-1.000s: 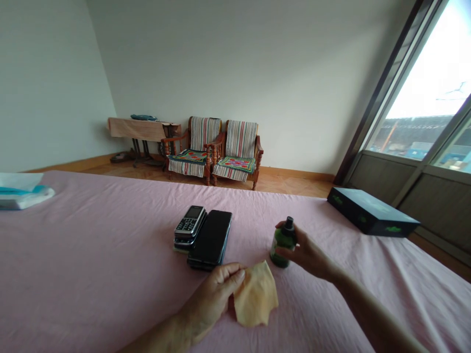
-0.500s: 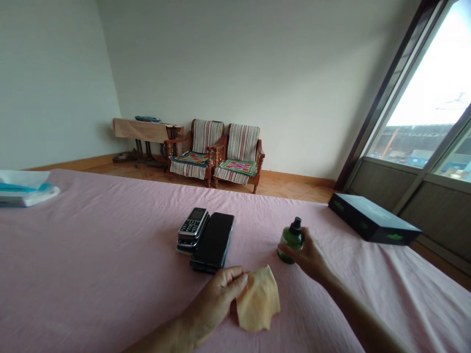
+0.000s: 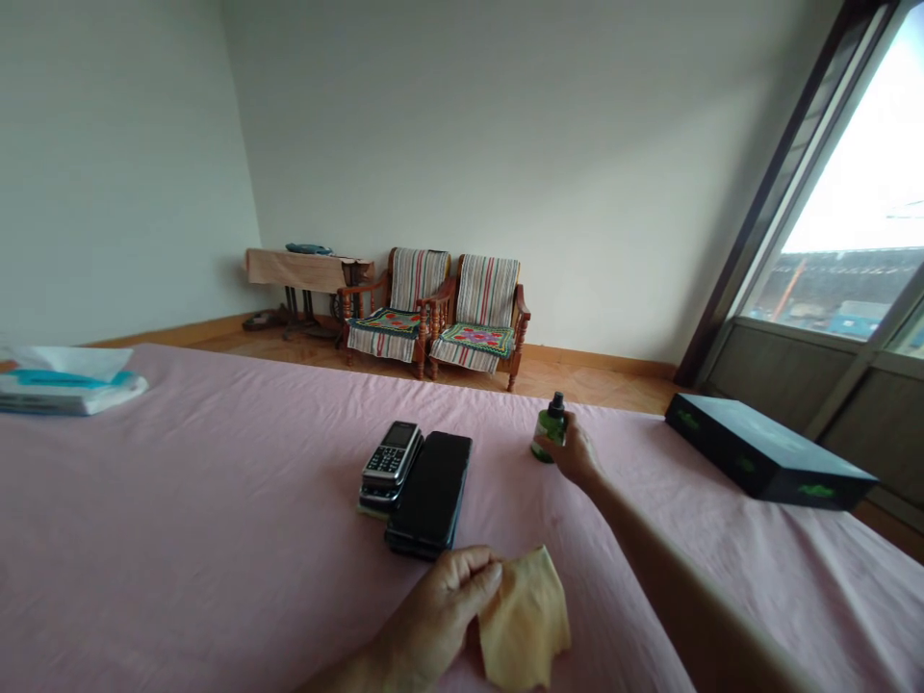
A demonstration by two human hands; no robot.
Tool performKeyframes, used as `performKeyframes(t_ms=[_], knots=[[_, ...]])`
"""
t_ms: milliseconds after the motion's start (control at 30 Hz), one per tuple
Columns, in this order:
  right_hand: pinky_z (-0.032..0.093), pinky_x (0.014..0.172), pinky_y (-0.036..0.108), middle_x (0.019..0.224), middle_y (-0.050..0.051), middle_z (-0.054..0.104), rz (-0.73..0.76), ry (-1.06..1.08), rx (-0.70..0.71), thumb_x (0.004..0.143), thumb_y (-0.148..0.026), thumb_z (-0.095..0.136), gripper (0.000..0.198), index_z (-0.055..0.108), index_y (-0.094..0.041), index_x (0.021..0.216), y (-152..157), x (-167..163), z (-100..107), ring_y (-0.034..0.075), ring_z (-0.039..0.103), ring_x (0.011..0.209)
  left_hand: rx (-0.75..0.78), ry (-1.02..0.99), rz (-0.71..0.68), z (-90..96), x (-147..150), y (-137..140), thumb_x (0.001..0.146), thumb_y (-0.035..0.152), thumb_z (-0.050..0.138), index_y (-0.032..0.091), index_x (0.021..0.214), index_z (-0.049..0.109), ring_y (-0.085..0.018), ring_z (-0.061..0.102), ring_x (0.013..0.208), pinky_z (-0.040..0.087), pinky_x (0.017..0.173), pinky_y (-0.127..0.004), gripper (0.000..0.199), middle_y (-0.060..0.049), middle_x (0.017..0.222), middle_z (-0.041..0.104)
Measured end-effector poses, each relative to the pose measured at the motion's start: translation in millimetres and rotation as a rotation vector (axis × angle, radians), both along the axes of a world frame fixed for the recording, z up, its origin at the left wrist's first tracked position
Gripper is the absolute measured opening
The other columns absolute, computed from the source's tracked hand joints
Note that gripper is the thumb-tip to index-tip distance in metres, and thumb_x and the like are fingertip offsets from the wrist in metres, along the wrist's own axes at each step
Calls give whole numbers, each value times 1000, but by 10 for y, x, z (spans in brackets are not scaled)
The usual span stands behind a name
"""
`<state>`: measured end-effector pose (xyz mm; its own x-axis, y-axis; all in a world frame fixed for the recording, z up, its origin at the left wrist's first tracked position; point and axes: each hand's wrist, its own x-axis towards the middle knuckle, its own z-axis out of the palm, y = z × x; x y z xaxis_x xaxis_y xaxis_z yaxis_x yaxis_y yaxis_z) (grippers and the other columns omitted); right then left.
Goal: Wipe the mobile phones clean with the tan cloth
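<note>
Left hand (image 3: 451, 606): thumb and fingers pinching the edge of a yellow cloth (image 3: 526, 621), over the near part of the pink sheet (image 3: 217, 520). Right hand (image 3: 583, 460): fingers curled round a green bottle (image 3: 552, 422), upright, near the sheet's far edge; whether its base touches, I cannot tell. Change on my feed: bottle and right hand sit farther toward that edge than half a second ago, which, I judge, frees room beside the phones. Mid-sheet, just beyond the left hand: black phone (image 3: 433, 486) topping one stack; keypad phone (image 3: 394, 452) topping another, beside it. Outlying: black box (image 3: 769, 452), far edge, right; tissue pack (image 3: 64, 393), far edge, left.
</note>
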<state>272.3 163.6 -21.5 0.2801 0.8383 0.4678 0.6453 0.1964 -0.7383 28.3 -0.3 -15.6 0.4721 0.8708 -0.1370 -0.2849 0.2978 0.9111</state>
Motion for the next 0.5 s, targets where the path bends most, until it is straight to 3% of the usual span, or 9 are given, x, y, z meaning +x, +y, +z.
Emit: performKeyframes(t_ms=[133, 233, 367, 467, 500], knots=[[53, 83, 42, 119, 8, 59, 9, 66, -49, 92, -32, 57, 32, 55, -17, 120, 105, -7, 13, 21, 61, 99, -10, -13, -4, 12, 3, 6, 69, 51, 77, 13, 79, 66, -16, 55, 72, 39, 68, -24, 40, -2, 73, 61], [52, 84, 45, 120, 10, 58, -23, 141, -55, 90, -35, 59, 38, 53, -16, 122, -16, 33, 56, 24, 60, 101, -8, -21, -12, 23, 6, 21, 69, 50, 77, 13, 77, 66, -15, 54, 71, 39, 67, -24, 40, -2, 73, 60], [52, 77, 47, 104, 15, 65, 17, 241, -65, 81, -57, 58, 55, 57, -13, 113, -504, 11, 172, 31, 63, 94, -9, -53, -22, 40, 14, 31, 69, 49, 78, 13, 77, 65, -14, 55, 70, 40, 68, -24, 39, -1, 72, 61], [54, 65, 38, 80, 12, 70, 216, 320, -170, 80, -70, 47, 60, 67, -13, 90, -1033, -170, 251, 24, 68, 71, -50, -87, -27, 51, 29, 26, 68, 48, 79, 13, 80, 67, -17, 59, 75, 43, 71, -25, 38, -3, 76, 64], [54, 66, 37, 80, 12, 71, 305, 368, -229, 81, -70, 45, 62, 68, -13, 89, -1207, -252, 268, 23, 69, 71, -61, -98, -30, 54, 36, 23, 69, 47, 79, 13, 81, 67, -18, 60, 76, 43, 73, -27, 38, -4, 78, 65]])
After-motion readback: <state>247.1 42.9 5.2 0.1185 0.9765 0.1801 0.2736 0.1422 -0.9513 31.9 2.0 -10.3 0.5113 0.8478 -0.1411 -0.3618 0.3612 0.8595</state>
